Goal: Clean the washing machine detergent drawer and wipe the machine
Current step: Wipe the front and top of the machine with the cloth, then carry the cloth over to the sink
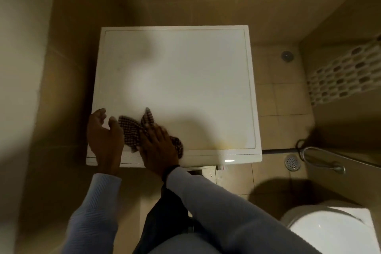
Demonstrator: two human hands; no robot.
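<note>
Head view looks straight down on the white washing machine. At its front left corner the left hand rests with fingers loosely curved, holding nothing; whether the thumb touches the checked cloth I cannot tell. The right hand presses this cloth flat near the machine's front edge, fingers slightly spread and blurred. The machine's front face is hidden below that edge.

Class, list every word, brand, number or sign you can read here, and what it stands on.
No text can be read.
The washing machine top is plain white.
A small reddish mark under its front edge is too blurred to read.
The checked cloth has only a pattern.
</note>
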